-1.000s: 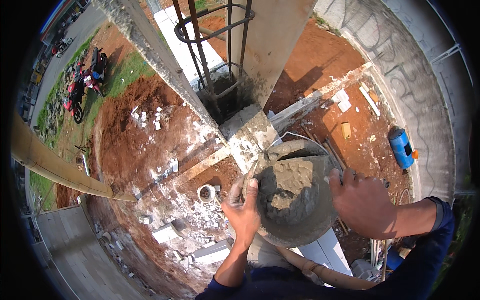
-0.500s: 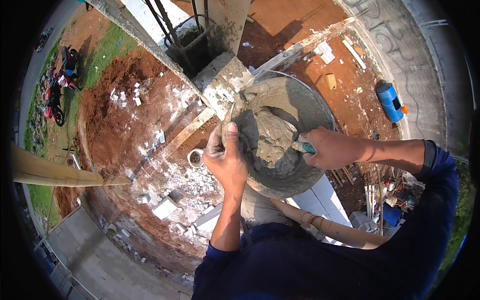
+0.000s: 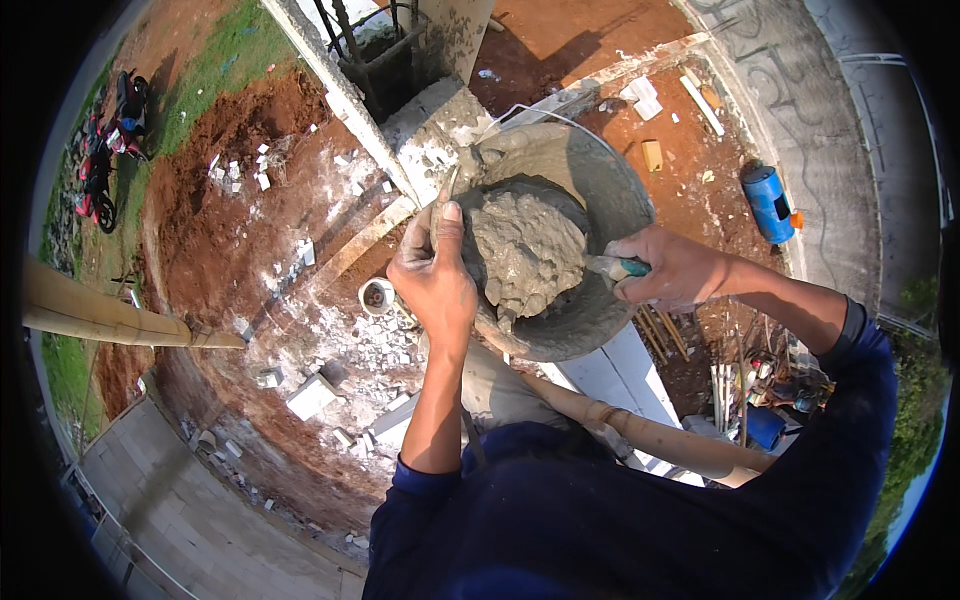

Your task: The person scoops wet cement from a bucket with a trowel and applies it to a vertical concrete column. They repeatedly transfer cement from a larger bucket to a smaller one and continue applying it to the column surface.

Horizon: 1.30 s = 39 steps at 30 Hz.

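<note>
A round bucket (image 3: 622, 185), caked with grey cement, sits in front of me next to the top of a wall. My left hand (image 3: 436, 275) is closed on its left rim, thumb up. My right hand (image 3: 675, 268) is wrapped round the green handle of a trowel (image 3: 634, 267) at the bucket's right side. A big heap of wet mortar (image 3: 525, 250) lies on the trowel and hides its blade. This load is above the dark inside of the bucket. More mortar sticks to the bucket's far wall.
Beyond the bucket stands a concrete column (image 3: 455, 40) with steel bars beside it. A bamboo pole (image 3: 640, 435) crosses close to my body; another (image 3: 130, 315) juts in from the left. Far below lie red soil, broken white blocks, a white pail (image 3: 377, 296) and a blue drum (image 3: 768, 205).
The trowel has risen with a larger heap of mortar on it, and its handle shows more. My left hand stays on the rim. The whole view has shifted slightly.
</note>
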Each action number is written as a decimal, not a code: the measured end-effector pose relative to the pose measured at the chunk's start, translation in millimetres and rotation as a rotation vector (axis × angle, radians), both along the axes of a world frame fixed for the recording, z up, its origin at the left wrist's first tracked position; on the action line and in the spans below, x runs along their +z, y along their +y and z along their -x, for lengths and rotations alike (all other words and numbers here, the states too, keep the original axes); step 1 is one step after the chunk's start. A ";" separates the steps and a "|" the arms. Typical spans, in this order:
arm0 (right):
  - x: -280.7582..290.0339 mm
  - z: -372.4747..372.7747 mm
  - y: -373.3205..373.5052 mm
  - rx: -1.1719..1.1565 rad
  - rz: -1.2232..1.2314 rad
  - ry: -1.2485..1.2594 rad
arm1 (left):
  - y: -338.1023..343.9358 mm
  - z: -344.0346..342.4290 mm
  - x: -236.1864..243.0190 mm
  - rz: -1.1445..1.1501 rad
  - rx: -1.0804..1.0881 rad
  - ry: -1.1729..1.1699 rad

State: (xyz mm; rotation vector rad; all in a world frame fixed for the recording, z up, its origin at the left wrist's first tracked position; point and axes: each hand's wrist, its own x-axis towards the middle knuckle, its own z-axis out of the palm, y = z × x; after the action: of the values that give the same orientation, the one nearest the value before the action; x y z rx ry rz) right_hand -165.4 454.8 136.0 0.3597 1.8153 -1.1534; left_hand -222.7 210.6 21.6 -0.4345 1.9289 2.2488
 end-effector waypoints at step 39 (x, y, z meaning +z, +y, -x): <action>149.6 67.4 -52.8 0.294 -0.827 0.661 | -1.8 4.1 -6.6 0.106 -0.014 0.149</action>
State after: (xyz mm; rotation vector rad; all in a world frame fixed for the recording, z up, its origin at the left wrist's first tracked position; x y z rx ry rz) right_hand -232.8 402.0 285.6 0.1588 2.7823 -0.2591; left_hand -226.7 208.8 15.1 -0.2720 2.1238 2.2356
